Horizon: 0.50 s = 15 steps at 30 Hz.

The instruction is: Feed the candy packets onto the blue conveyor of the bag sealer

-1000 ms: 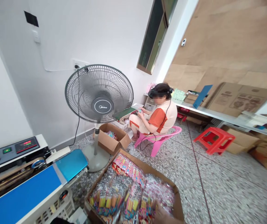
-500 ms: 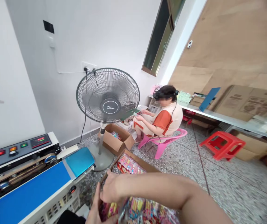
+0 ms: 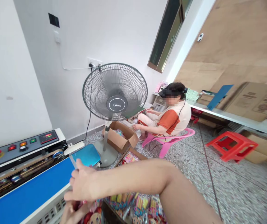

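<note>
- Beside a blue belt (image 3: 42, 185), seen from the head camera, two bare hands work close together at the bottom of the frame.
- The right hand (image 3: 83, 183), its forearm stretched across from the lower right, spreads half open above the other hand; whether it grips anything cannot be told.
- The left hand (image 3: 74, 213), partly hidden below it, bends its fingers and thumb around a pink-and-red packet (image 3: 93, 217), which shows a cartoon face and lies just outside a large carton (image 3: 140, 153).
- Clear-wrapped packets (image 3: 141, 205) fill that carton, partly covered by the right arm.
- A control panel (image 3: 28, 144) with a red button runs along the belt's far side.
- Behind, a standing fan (image 3: 117, 102) rises next to a smaller open carton (image 3: 114, 139).
- A co-worker (image 3: 170, 119) in cream and orange sits on a pink chair (image 3: 186, 133), near a red stool (image 3: 242, 140).
</note>
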Motion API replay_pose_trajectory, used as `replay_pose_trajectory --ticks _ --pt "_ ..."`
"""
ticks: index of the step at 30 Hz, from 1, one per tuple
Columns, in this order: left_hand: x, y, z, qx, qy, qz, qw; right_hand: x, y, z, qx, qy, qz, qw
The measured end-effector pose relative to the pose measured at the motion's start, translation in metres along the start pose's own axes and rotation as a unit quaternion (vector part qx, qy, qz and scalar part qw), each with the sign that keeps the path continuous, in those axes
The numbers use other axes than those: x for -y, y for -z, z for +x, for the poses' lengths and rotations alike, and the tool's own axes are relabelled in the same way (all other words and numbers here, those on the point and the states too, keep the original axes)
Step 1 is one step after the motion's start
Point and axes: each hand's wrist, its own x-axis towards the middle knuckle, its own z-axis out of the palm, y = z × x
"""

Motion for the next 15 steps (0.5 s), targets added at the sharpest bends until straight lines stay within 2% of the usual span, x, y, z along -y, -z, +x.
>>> replay_pose_trajectory --ticks 2,4,5,6,8,9,10,12,15 --pt "0.004 0.009 0.003 -0.018 0.014 -0.085 0.996 -0.005 0.011 -0.022 -0.191 -0.028 -0.019 0.981" --pt "0.002 0.018 0.008 -0.042 -0.002 -0.161 0.986 -0.009 0.003 -0.038 -0.324 -0.095 0.057 0.94" --pt "-0.001 0.022 0.012 -0.059 -0.019 -0.175 0.983 -0.011 -0.008 -0.041 -0.378 -0.152 0.13 0.904" --pt "-0.005 0.027 0.017 -0.071 -0.036 -0.183 0.98 -0.011 -0.022 -0.039 -0.418 -0.218 0.218 0.854" --pt "-0.014 0.035 0.028 -0.098 -0.069 -0.2 0.973 -0.006 -0.055 -0.026 -0.445 -0.309 0.408 0.735" --pt "-0.019 0.039 0.033 -0.106 -0.081 -0.204 0.97 -0.001 -0.07 -0.015 -0.436 -0.319 0.489 0.685" --pt "-0.022 0.041 0.038 -0.112 -0.092 -0.206 0.968 0.004 -0.082 -0.004 -0.421 -0.32 0.549 0.647" --pt "-0.026 0.044 0.046 -0.112 -0.109 -0.202 0.967 0.013 -0.099 0.017 -0.399 -0.324 0.606 0.607" --pt "-0.025 0.047 0.054 -0.108 -0.122 -0.199 0.966 0.013 -0.108 0.04 -0.398 -0.338 0.625 0.58"
